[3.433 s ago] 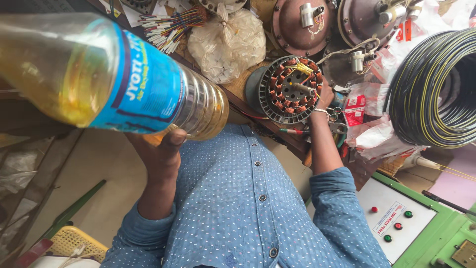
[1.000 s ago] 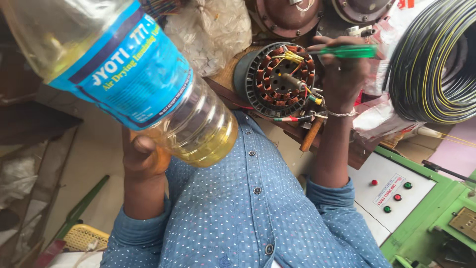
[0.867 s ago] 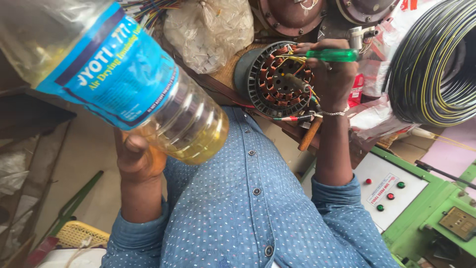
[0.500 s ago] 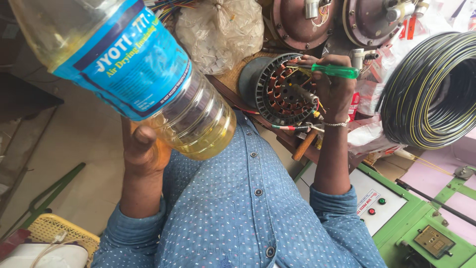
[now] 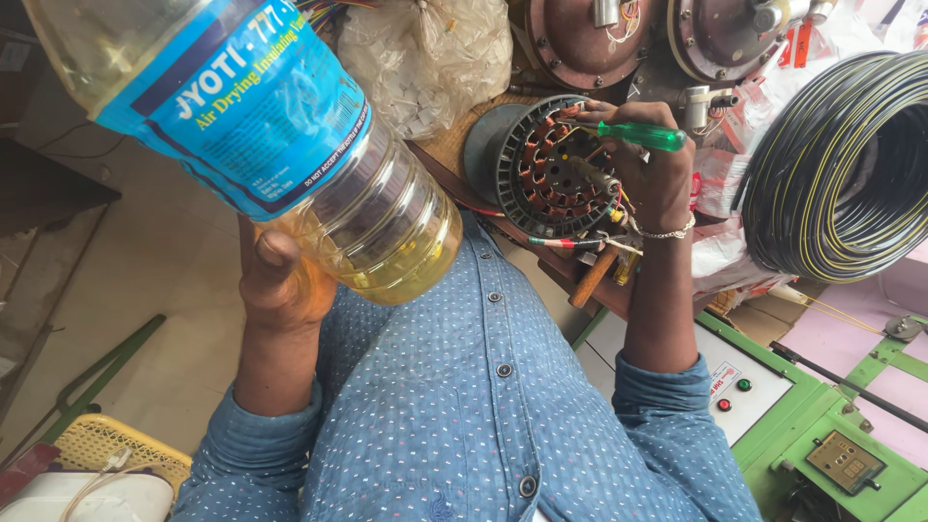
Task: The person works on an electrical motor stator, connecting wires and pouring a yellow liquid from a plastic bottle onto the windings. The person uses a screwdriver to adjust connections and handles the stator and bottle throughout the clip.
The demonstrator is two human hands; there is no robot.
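Bottle [image 5: 280, 145] of pale yellow liquid, clear plastic with a blue label, fills the near left of the view. It is tilted, its base low toward the person's chest and its top out of sight beyond the upper left edge. The liquid pools in the lower end. The left hand [image 5: 280, 275] is curled under and behind that base, thumb up along the side, bearing its weight. How tight the fingers close behind it I cannot tell.

Farther off, past the bottle, a knotted clear plastic bag [image 5: 425, 53] of small pale pieces lies on the bench. Right of it sits a round motor stator [image 5: 551, 169], its copper windings facing up. The right hand [image 5: 657, 179] is closed around a green-handled screwdriver [image 5: 643, 135], with the blade end down among the windings and loose coloured leads. A wooden-handled tool [image 5: 593, 278] lies at the bench edge just below the stator. On the far right hangs a big coil of black cable [image 5: 841, 164] with yellow stripes, and near right stands a green control box [image 5: 764, 387].

To my eye the work is at the stator itself: the screwdriver probing the coils while the bottle is held ready, well apart from it. Bringing the liquid to the windings would call for a steady one-handed tilt and careful aim over the stator, since the bottle's mouth is out of view.
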